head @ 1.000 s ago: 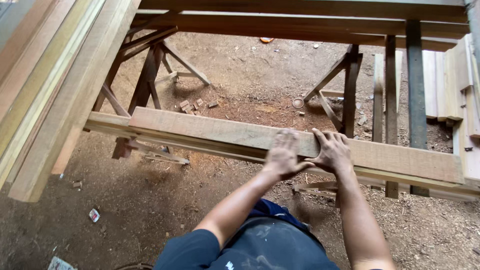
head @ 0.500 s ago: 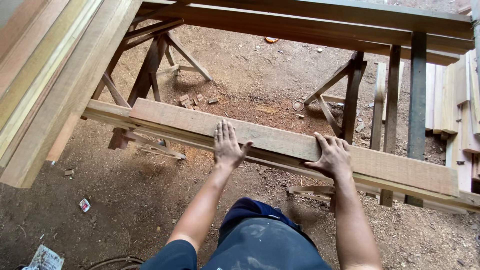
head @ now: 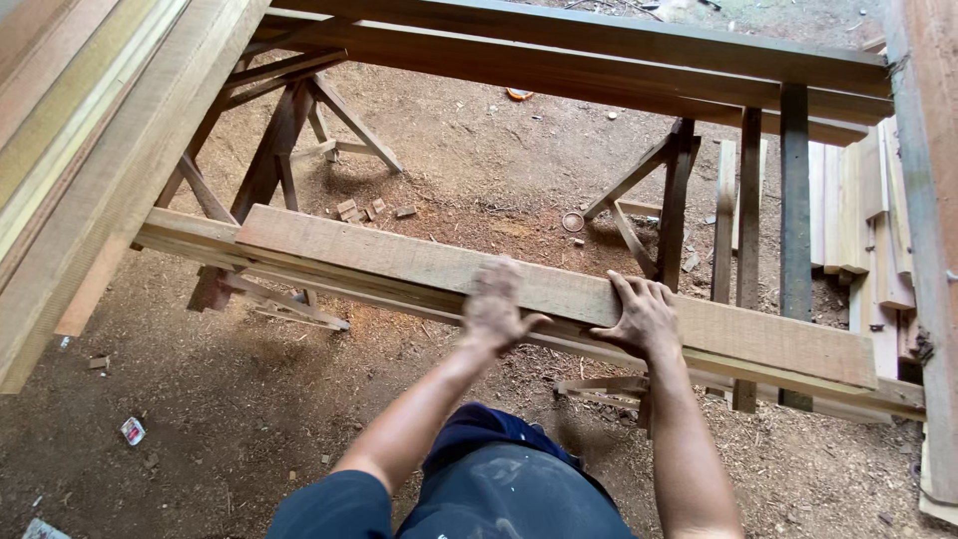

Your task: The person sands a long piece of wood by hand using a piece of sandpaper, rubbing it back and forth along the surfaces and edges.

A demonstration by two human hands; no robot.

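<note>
A long pale wooden plank (head: 379,255) lies crosswise in front of me on top of other planks, resting on wooden trestles. My left hand (head: 491,304) lies flat on the plank's top face near its middle, blurred, fingers together. My right hand (head: 644,314) presses on the plank's near edge a little to the right, fingers spread over the top face. Neither hand holds anything loose.
Stacked planks (head: 90,150) run along the left side. More long beams (head: 599,50) span the back on a trestle (head: 669,200). Short boards (head: 863,210) are piled at the right. The dirt floor (head: 220,419) carries sawdust and small offcuts (head: 364,210).
My left hand has slid along the plank, first leftward away from the right hand, now back toward the middle. The right hand has stayed on the near edge. The view has shifted slightly.
</note>
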